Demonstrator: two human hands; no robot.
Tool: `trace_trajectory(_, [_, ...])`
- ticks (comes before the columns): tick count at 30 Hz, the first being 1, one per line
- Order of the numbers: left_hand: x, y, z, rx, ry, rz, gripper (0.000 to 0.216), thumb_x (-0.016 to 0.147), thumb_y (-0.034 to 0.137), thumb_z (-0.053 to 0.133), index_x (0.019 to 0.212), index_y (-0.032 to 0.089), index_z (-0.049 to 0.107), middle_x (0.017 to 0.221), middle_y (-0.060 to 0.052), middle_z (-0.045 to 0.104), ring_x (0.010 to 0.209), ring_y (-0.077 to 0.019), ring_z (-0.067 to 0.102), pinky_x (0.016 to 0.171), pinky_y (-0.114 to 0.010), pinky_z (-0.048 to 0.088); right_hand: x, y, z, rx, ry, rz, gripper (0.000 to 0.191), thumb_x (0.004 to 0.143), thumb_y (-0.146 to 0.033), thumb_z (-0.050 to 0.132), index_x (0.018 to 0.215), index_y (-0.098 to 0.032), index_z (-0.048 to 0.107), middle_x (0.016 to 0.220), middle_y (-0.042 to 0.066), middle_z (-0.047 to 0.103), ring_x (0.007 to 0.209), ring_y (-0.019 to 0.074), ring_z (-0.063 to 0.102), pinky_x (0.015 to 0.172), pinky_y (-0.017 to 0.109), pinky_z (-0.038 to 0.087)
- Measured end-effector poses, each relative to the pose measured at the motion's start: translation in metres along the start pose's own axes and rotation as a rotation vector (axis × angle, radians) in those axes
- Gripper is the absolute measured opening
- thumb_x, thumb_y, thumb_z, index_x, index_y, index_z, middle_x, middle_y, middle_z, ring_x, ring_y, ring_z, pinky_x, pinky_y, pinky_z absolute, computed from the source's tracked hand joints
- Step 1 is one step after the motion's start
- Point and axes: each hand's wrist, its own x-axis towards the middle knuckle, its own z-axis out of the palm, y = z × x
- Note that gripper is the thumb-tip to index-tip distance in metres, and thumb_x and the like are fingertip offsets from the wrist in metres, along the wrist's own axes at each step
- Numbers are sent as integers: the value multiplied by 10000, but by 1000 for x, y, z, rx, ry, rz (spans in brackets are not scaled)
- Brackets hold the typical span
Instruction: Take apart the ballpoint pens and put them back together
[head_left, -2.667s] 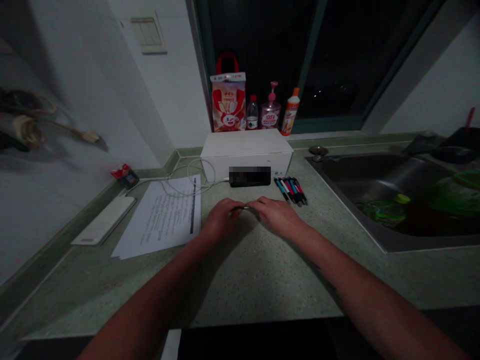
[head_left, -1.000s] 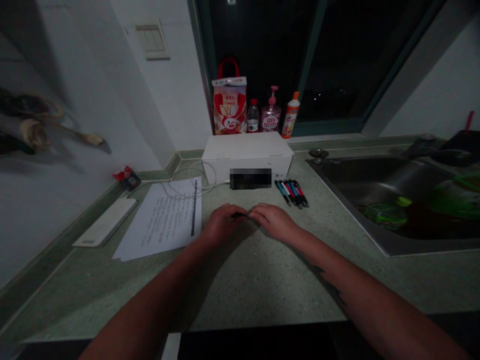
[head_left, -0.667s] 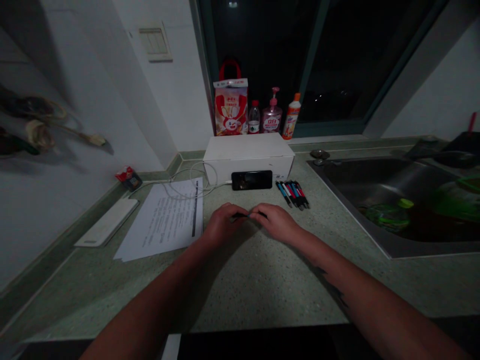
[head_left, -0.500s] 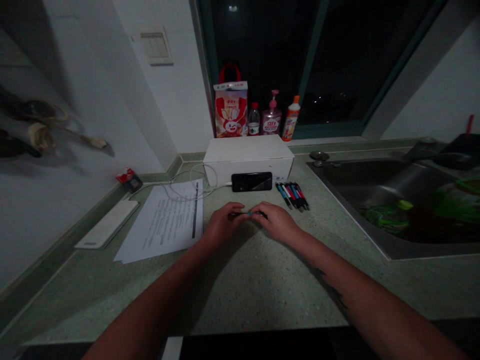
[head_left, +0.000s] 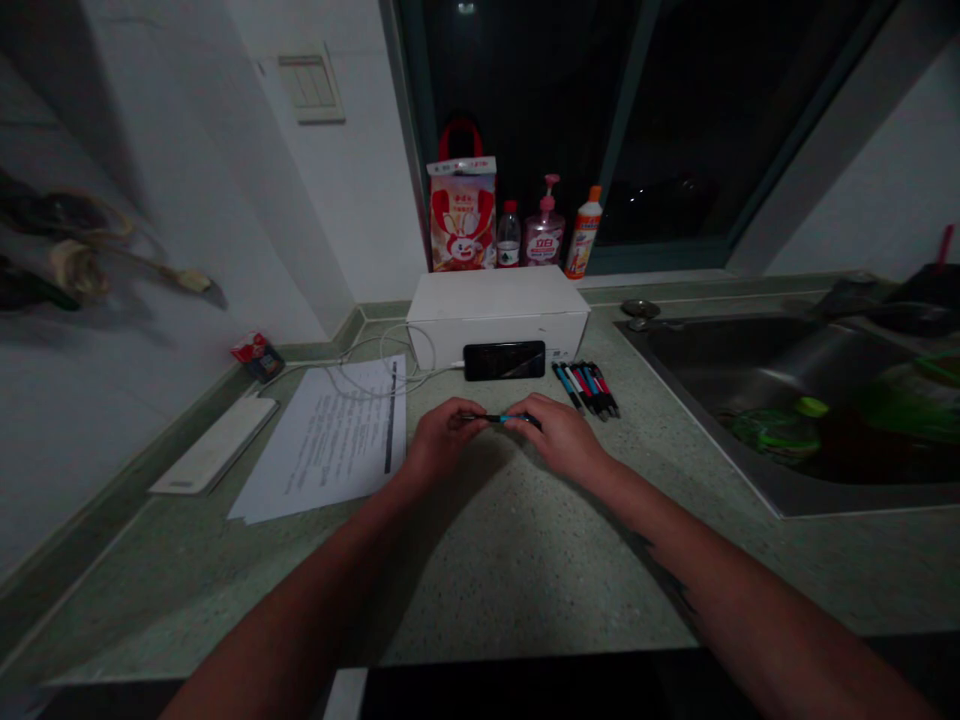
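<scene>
Head view: two bare forearms reach over a dim green worktop (head_left: 487, 570), and the hands meet at its middle.
Left hand (head_left: 439, 440): grip closed, fingertips pinched on the left end of a pen (head_left: 501, 418).
Right hand (head_left: 559, 435): grip closed, fingertips pinched on the pen's right end.
Pen: held level between the two grips, just above the worktop, with a blue stretch showing in the gap.
Done, by the look of it: the pen reads as one straight piece. The light is too dim to tell whether its parts are fully seated.
Left: the pen is in hand, not laid down.
Beyond the right grip: a row of pens (head_left: 586, 386).
Straight beyond both grips: a phone (head_left: 504, 360) against a white box (head_left: 495, 300).
Left of the left grip: printed paper (head_left: 334, 435).
</scene>
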Motion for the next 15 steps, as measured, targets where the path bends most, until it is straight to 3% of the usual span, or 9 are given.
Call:
trace_trajectory(4, [0,1,-1,8,-10,-28,143,825,338,658,818,196,673,732,-21,726,722,-182,696,711,-313,556,0,-2,-2,1,7,-4,129,959,-314,608,974,-220,695,954,44,698,888,201,647,777,310,452])
trace_trajectory(8, [0,2,-2,35,8,29,144,762,283,723,872,197,686,832,-31,749,782,-181,704,754,-312,558,1,-2,-3,19,-1,3,143,966,-311,594,977,-220,704,955,55,704,893,208,650,776,319,454])
trace_trajectory(12, [0,3,-3,-7,-39,-19,162,833,356,659,834,195,672,714,-21,736,705,-182,704,710,-318,570,0,-3,-2,19,-15,6,151,960,-324,599,982,-229,714,959,62,710,897,214,652,780,328,458])
trace_trajectory(15, [0,4,-5,60,-6,46,119,782,318,720,789,202,694,784,-26,751,773,-189,707,768,-326,569,0,-4,-3,49,-21,22,150,957,-310,594,964,-222,716,946,56,719,876,207,654,770,323,454])
